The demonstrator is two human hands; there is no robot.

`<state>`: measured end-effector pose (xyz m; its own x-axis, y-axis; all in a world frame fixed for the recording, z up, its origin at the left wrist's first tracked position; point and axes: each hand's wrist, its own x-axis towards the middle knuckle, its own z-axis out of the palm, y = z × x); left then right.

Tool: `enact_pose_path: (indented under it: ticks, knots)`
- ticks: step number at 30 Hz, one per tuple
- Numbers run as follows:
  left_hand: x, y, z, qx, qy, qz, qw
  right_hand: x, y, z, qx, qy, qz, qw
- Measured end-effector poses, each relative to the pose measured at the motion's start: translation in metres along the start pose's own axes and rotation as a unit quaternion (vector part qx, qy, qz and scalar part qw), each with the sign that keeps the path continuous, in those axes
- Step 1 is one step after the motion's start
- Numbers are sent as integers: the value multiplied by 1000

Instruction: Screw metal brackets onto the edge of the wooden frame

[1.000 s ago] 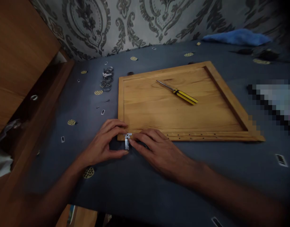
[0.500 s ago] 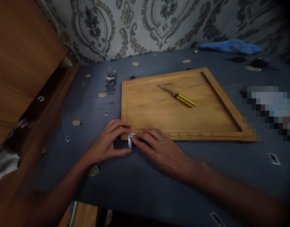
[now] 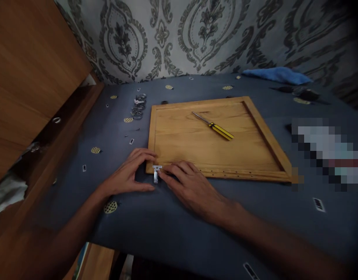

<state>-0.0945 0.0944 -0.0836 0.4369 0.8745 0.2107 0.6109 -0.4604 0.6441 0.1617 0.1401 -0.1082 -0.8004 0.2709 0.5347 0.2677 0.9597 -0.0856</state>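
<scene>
A T-shaped metal hinge sits at the front left corner of a framed wooden panel, its narrow arm sticking out past the edge. My right hand is closed at the hinge's right side, its nearest fingertip touching the metal and its other fingers bent over the front rail. My left hand is open around the hinge's left side, thumb below and apart from it, fingers by the panel's corner. A screwdriver with a yellow and black handle lies on the panel.
Several more metal hinges lie left of the panel, near two small screws. A blue cloth and a dark object lie at the back right. A blurred-out item is at the right. Wooden furniture borders the left.
My left thumb has come away from the hinge's arm. My right hand stays at the hinge. The whole view has shifted slightly, with the panel and screwdriver otherwise unmoved.
</scene>
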Motion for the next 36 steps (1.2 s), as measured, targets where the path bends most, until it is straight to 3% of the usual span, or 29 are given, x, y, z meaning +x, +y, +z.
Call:
enact_pose_path:
  ticks: [24, 36]
  knots:
    - [1, 6, 5, 32, 9, 1, 999, -1, 1, -2, 26, -3, -6, 1000]
    - [2, 6, 3, 44, 5, 6, 999, 0, 1, -2, 45, 24, -4, 999]
